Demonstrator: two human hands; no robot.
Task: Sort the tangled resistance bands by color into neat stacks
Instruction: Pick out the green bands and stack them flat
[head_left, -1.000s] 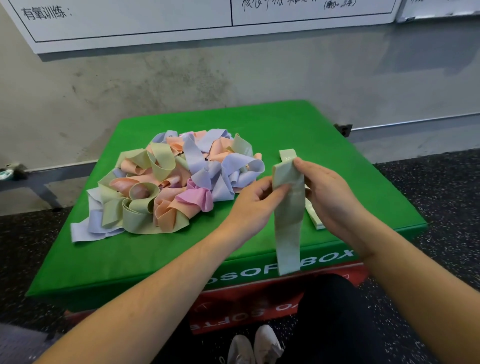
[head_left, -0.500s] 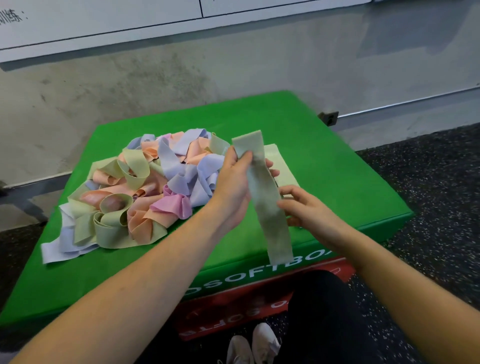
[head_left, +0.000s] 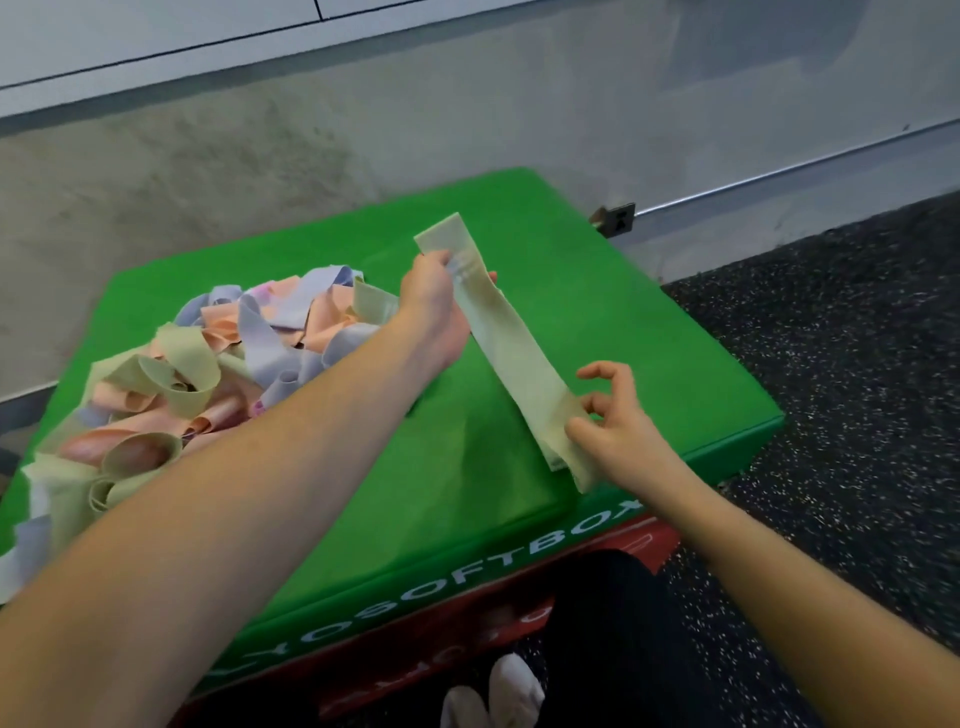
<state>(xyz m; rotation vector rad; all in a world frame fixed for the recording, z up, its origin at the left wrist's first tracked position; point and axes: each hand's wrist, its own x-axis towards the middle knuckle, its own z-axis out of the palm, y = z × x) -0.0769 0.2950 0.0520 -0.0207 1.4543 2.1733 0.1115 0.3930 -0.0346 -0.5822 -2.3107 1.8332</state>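
- Head view: a pale green band (head_left: 511, 345) is stretched flat above the green box (head_left: 649, 332), its far end pinched by the left hand (head_left: 434, 306), its near end by the right hand (head_left: 610, 423).
- Under its near end a second green strip shows; I cannot tell whether it is a stack.
- Most work remains: the tangled pile (head_left: 208, 384) of green, peach and lilac bands sits unsorted on the box's left.

Person, head-camera view. Both forearms bare to the lower frame edge; no sleeve edge in view. Left hand (head_left: 434, 306) and right hand (head_left: 618, 426) bare, no gloves, rings or watch seen. Dark, near-black trousers (head_left: 613, 639) over the legs at bottom centre. Light, whitish footwear (head_left: 493, 696) at the bottom edge; both toes visible, detail blurred.
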